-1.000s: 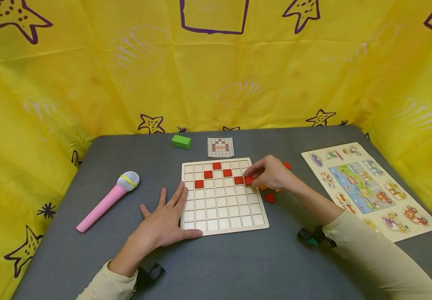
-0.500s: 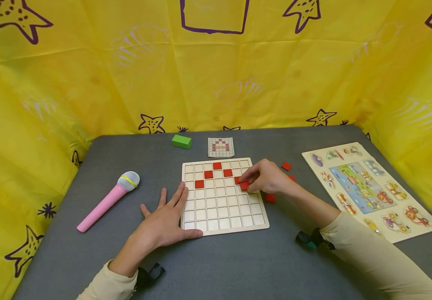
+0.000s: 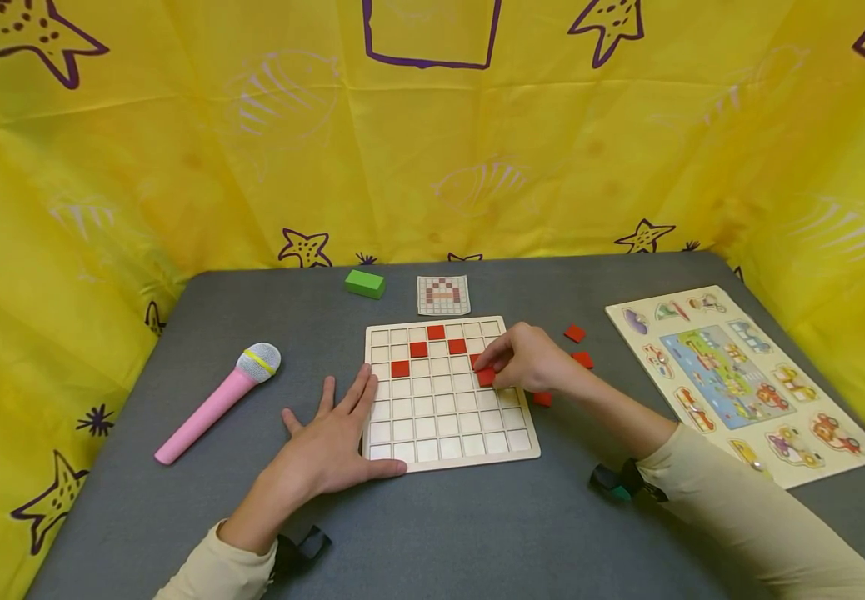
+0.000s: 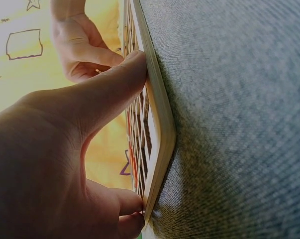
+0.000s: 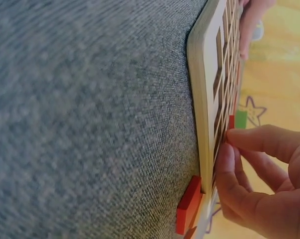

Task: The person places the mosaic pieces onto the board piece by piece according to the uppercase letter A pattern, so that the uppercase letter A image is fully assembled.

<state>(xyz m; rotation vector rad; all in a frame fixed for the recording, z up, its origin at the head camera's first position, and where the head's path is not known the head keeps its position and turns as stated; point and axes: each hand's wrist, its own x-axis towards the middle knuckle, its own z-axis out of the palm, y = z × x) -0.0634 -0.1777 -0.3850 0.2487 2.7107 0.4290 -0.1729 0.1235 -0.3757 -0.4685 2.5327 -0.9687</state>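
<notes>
A pale wooden grid board [image 3: 443,425] lies on the table, with several red square tiles [image 3: 436,332] set in its cells in a peaked shape. My right hand [image 3: 532,358] pinches another red tile [image 3: 486,377] between thumb and fingers, right at the cells on the board's right side, just below the lowest tile of the right slope. My left hand [image 3: 331,437] lies with spread fingers against the board's left edge, its thumb on the near left corner. In the left wrist view that thumb [image 4: 115,84] rests on the wooden rim.
Loose red tiles [image 3: 574,333] lie right of the board, one leaning by its edge in the right wrist view. Behind it are a pattern card [image 3: 443,295] and a green block [image 3: 365,284]. A pink toy microphone [image 3: 215,405] lies left, a picture puzzle [image 3: 740,379] right.
My right hand has carried the red tile slightly left and toward me, from the board's right edge onto the cells below the right slope. My left hand has stayed in place.
</notes>
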